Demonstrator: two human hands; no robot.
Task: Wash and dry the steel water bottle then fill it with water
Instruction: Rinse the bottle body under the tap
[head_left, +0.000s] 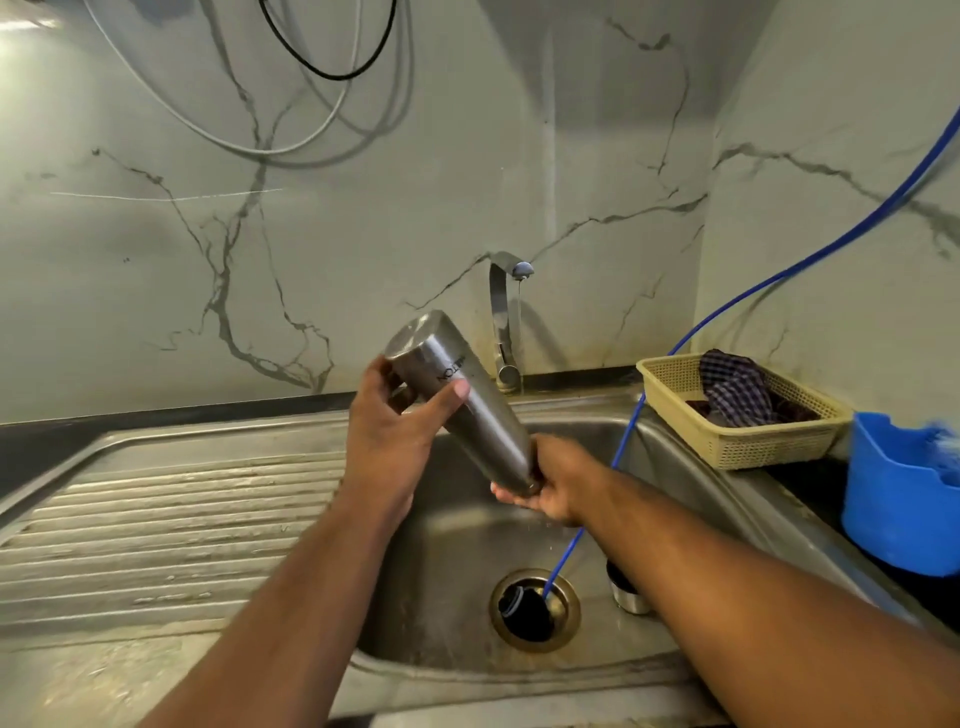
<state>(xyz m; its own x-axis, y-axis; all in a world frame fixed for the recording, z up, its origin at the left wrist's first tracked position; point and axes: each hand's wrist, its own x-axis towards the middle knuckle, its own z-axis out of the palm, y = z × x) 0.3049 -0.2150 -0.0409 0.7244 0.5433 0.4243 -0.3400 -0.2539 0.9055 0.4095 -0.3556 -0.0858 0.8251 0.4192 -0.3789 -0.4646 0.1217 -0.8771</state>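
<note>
Head view. Items listed outward from the bottle, places reckoned from the tap.

1. Bottle (457, 400): steel, held in the air over the sink (415, 597), just in front of the tap (506, 322) and a little to its left, clear of the stream. It is inverted and tilted. The base is high and to the left, the mouth end low and to the right, so the long axis runs diagonally. The lettering reads upside down.
2. Left grip (389, 421): closed round the upper body near the base, thumb across the front, fingers behind.
3. Right grip (556, 483): closed under and round the mouth end, with the mouth itself hidden in the palm. A few drops show below it. This grip lies nearer the line of the stream.
4. Tap: running a thin stream.
5. Drain (535, 610): well in front of the tap. A blue hose (727, 312) comes from the right and ends in it.
6. Small steel piece (628, 592): in the sink right of the drain, partly behind the right forearm. Probably the cap.
7. Basket (769, 447): on the table right of the tap, holding a checked cloth (737, 387).
8. Blue tub (898, 509): further right and nearer the camera.
9. Drainboard (156, 519): left of the tap.

Assessment: the rinse appears to be draining. Drying comes next, and the cloth is on the right grip's side, so the left would keep the bottle.
</note>
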